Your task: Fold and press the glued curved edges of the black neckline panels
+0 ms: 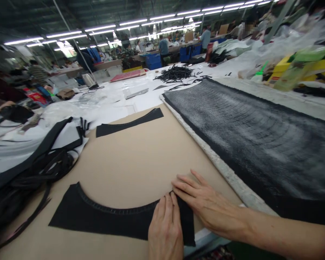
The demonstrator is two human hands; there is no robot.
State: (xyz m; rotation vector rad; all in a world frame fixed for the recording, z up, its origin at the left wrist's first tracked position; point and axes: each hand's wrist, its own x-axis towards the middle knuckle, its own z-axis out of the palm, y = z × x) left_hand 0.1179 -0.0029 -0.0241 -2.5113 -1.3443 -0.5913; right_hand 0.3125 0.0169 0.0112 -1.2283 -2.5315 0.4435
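A black piece of material [108,221] with a concave curved edge lies flat on the beige board [130,155] in front of me. Small notches or stitches run along that curve. My left hand [165,224] rests on the right part of the piece, its fingers stretched and side by side at the curved edge. My right hand [202,198] lies just beyond, fingers apart, partly on the piece's right end and partly on the board. Whatever is under the fingertips is hidden. Farther up the board is a slimmer black curved piece [130,122].
To the right a large black panel [249,137] with whitish smears lies on a pale padded slab. Black strips [54,166] and white sheets are heaped at left. Beyond are a pile of black scraps [176,73], a yellow bin [283,70] and several people.
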